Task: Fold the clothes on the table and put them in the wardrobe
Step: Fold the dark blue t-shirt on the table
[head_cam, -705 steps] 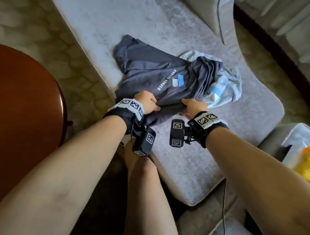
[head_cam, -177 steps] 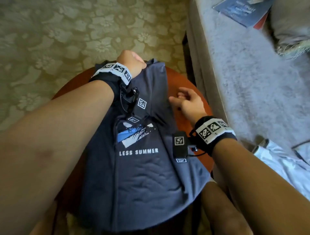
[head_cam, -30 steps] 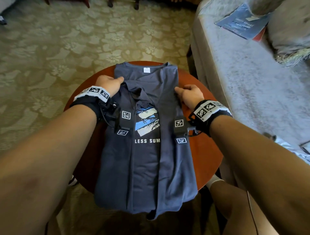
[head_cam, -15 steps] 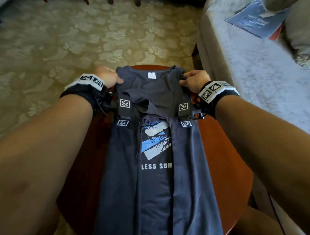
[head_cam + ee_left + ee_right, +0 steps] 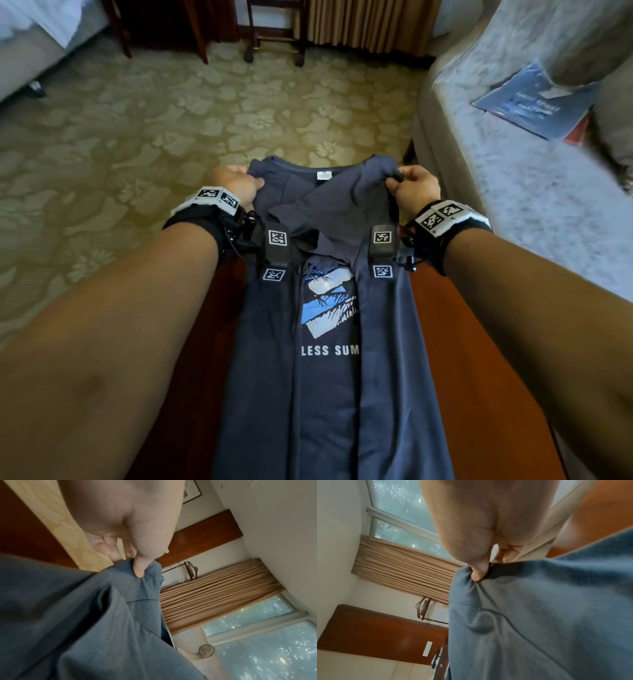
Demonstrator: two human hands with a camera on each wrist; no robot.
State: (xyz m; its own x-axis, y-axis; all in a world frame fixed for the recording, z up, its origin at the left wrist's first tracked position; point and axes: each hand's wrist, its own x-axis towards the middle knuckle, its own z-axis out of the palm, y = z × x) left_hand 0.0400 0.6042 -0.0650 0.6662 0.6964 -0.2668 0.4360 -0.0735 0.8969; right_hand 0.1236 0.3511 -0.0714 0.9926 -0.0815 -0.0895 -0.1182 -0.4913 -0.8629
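Note:
A dark blue T-shirt point(image 5: 325, 394) with a blue-and-white print lies lengthwise on the round red-brown table point(image 5: 455, 335), both sides folded in over the middle. My left hand point(image 5: 236, 185) pinches the shirt's far left shoulder corner, thumb on top of the cloth point(image 5: 139, 569). On the other side my right hand point(image 5: 411, 186) pinches the far right shoulder corner, thumb pressed into the bunched fabric point(image 5: 477, 573). Both corners are raised off the table, and the collar end hangs between the hands. The shirt's near hem runs out of the head view.
A grey sofa point(image 5: 513, 192) stands close to the table's right side, with a blue booklet point(image 5: 534, 102) on its seat. Patterned carpet point(image 5: 171, 113) spreads beyond the table. Dark chair legs point(image 5: 274, 41) and a beige curtain point(image 5: 370, 24) stand at the far wall.
Both hands have slid from the shirt's sides up to its shoulder corners, pinched them and lifted them off the table. The head has leaned forward.

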